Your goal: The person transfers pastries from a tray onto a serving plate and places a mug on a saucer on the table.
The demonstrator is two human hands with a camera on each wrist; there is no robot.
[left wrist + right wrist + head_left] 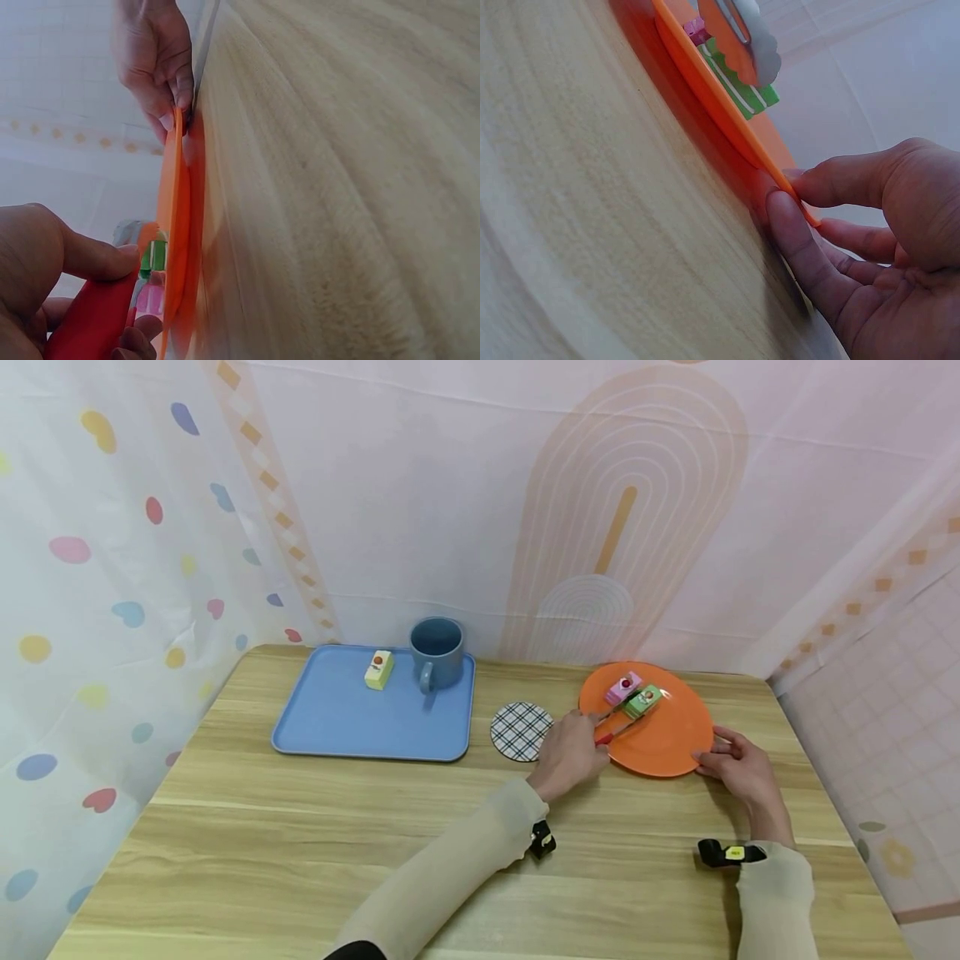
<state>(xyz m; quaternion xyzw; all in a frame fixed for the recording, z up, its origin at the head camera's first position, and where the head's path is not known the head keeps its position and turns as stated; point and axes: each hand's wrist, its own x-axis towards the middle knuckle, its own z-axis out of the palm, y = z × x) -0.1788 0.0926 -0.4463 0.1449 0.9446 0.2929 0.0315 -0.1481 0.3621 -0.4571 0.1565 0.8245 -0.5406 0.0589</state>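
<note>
Right hand (744, 768) pinching rim of orange plate (675, 739), left hand (570, 752) gripping red-handled tongs (94, 319), plaid coaster (517, 731) alongside, green toy cake (642, 702) at tong tips on plate, pink toy cake (621, 689) beyond, blue tray (360, 727) bearing yellow toy cake (378, 670) and blue mug (442, 656)

Looks like a makeshift recording booth, can't tell if it's in someone's home: wood-grain table (262, 860) boxed in by a dotty left sheet (105, 610), arch-print far sheet (420, 527) and grid-print right sheet (885, 693), plus wrist cams (723, 852).
</note>
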